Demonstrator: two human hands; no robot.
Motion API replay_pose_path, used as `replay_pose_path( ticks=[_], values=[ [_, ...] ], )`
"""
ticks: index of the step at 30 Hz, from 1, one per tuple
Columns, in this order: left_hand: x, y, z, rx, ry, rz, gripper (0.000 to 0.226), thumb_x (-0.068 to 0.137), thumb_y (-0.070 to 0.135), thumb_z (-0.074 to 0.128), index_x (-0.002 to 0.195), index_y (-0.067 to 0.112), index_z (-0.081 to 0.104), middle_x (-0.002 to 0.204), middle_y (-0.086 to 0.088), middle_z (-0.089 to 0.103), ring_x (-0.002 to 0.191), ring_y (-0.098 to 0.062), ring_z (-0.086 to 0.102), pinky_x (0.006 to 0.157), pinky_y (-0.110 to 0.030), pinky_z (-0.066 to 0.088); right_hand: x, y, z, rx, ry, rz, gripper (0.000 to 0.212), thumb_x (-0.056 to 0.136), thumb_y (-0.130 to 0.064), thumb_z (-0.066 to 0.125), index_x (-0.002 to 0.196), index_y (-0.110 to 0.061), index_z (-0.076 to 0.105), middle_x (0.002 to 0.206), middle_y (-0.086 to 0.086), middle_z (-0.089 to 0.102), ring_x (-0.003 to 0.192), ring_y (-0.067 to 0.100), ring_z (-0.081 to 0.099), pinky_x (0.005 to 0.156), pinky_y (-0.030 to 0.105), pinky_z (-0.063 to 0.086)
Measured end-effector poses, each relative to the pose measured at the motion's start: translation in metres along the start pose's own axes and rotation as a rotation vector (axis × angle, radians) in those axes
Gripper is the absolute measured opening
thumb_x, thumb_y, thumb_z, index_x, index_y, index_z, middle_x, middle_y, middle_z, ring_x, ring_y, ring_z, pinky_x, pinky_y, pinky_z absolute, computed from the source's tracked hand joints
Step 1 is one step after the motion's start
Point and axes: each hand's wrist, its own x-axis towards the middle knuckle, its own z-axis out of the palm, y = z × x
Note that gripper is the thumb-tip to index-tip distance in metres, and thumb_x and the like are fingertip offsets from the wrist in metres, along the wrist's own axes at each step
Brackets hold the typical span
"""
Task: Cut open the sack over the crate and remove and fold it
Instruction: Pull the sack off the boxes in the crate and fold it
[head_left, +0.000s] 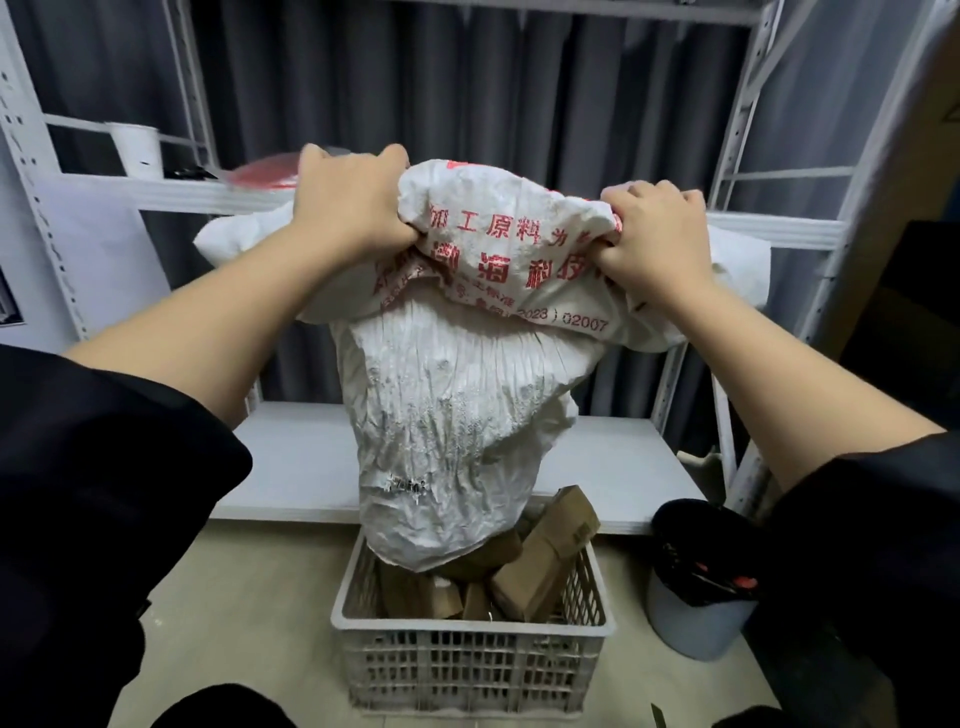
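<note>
White metal shelving (774, 228) fills the wall ahead, grey curtain behind it. My white woven sack (457, 415), red print on its bunched top, hangs between my hands, its lower end dipping into the crate (467, 660) on the floor. Left grip (350, 200) and right grip (652, 241) both clamped on gathered sack fabric, fingers curled, apart at the sack's top edge. Brown cardboard boxes (540, 566) lie jumbled in the crate. Grey bucket (691, 618) with black liner stands right of the crate. White roll (136, 150) on the upper left shelf.

place: probably a storeroom | cues: bare metal shelving (769, 228), grey curtain (467, 93), concrete floor (234, 597)
</note>
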Motion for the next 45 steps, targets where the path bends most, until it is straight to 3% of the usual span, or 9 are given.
replay_pose_path(
  ticks=[8, 12, 19, 23, 26, 30, 38, 42, 45],
  values=[
    [-0.006, -0.010, -0.027, 0.115, -0.044, 0.022, 0.024, 0.074, 0.031, 0.053, 0.086, 0.013, 0.043, 0.070, -0.006, 0.057, 0.065, -0.030, 0.049, 0.073, -0.039, 0.025, -0.015, -0.019, -0.001, 0.142, -0.046, 0.038, 0.028, 0.072, -0.031, 0.050, 0.093, -0.017, 0.062, 0.096, 0.006, 0.063, 0.098, 0.032, 0.053, 0.071, 0.035, 0.028],
    [-0.007, -0.020, -0.046, 0.150, -0.102, 0.017, 0.025, 0.075, 0.034, 0.056, 0.086, 0.014, 0.045, 0.068, -0.007, 0.054, 0.066, -0.029, 0.047, 0.080, -0.041, 0.032, -0.015, -0.034, 0.000, 0.231, -0.033, 0.046, 0.018, 0.070, -0.028, 0.049, 0.079, -0.016, 0.059, 0.084, 0.004, 0.065, 0.086, 0.033, 0.056, 0.064, 0.036, 0.033],
    [-0.012, -0.039, -0.066, 0.185, -0.081, 0.022, 0.026, 0.074, 0.034, 0.058, 0.086, 0.014, 0.047, 0.066, -0.008, 0.056, 0.066, -0.031, 0.050, 0.079, -0.041, 0.032, -0.008, -0.059, 0.008, 0.314, -0.034, 0.036, 0.031, 0.067, -0.035, 0.042, 0.084, -0.017, 0.060, 0.083, 0.001, 0.068, 0.084, 0.030, 0.059, 0.064, 0.039, 0.043],
    [-0.024, -0.041, -0.056, 0.174, -0.126, -0.003, 0.027, 0.073, 0.031, 0.059, 0.084, 0.014, 0.041, 0.071, -0.011, 0.060, 0.069, -0.032, 0.053, 0.083, -0.042, 0.033, -0.021, -0.069, 0.012, 0.318, -0.126, 0.028, 0.010, 0.074, -0.031, 0.052, 0.074, -0.021, 0.049, 0.085, 0.007, 0.064, 0.087, 0.035, 0.056, 0.066, 0.035, 0.028],
    [-0.033, -0.043, -0.048, 0.169, -0.139, -0.005, 0.028, 0.074, 0.030, 0.059, 0.084, 0.016, 0.037, 0.074, -0.012, 0.061, 0.069, -0.031, 0.052, 0.082, -0.041, 0.033, -0.028, -0.073, 0.014, 0.302, -0.154, 0.018, 0.010, 0.078, -0.030, 0.055, 0.080, -0.021, 0.049, 0.091, 0.006, 0.062, 0.094, 0.033, 0.054, 0.069, 0.035, 0.026],
    [-0.032, -0.051, -0.052, 0.163, -0.040, -0.030, 0.025, 0.075, 0.030, 0.058, 0.083, 0.012, 0.042, 0.075, -0.016, 0.063, 0.064, -0.030, 0.048, 0.082, -0.043, 0.033, -0.026, -0.077, 0.012, 0.328, -0.021, 0.015, 0.018, 0.076, -0.028, 0.057, 0.090, -0.018, 0.059, 0.094, 0.007, 0.063, 0.094, 0.033, 0.054, 0.070, 0.033, 0.024],
    [-0.026, -0.058, -0.075, 0.204, 0.193, -0.091, 0.022, 0.075, 0.024, 0.052, 0.086, 0.006, 0.046, 0.085, -0.026, 0.061, 0.076, -0.043, 0.058, 0.088, -0.049, 0.034, -0.014, -0.102, 0.013, 0.460, 0.141, 0.077, 0.036, 0.074, -0.021, 0.058, 0.110, -0.023, 0.061, 0.102, 0.002, 0.058, 0.097, 0.026, 0.050, 0.074, 0.030, 0.023],
    [-0.038, -0.065, -0.065, 0.273, 0.076, -0.106, 0.030, 0.074, 0.026, 0.056, 0.095, 0.006, 0.049, 0.090, -0.024, 0.062, 0.083, -0.042, 0.059, 0.090, -0.049, 0.033, -0.023, -0.115, 0.033, 0.531, 0.038, 0.065, 0.039, 0.073, -0.010, 0.060, 0.111, -0.021, 0.061, 0.105, 0.004, 0.056, 0.102, 0.028, 0.048, 0.077, 0.030, 0.021],
    [-0.047, -0.076, -0.055, 0.262, -0.199, -0.043, 0.074, 0.068, 0.050, 0.067, 0.128, 0.016, 0.042, 0.114, -0.019, 0.060, 0.103, -0.038, 0.058, 0.097, -0.050, 0.030, -0.030, -0.129, 0.050, 0.560, 0.008, 0.047, 0.038, 0.074, -0.008, 0.060, 0.110, -0.021, 0.062, 0.100, 0.005, 0.054, 0.094, 0.027, 0.046, 0.077, 0.031, 0.022]
  ],
)
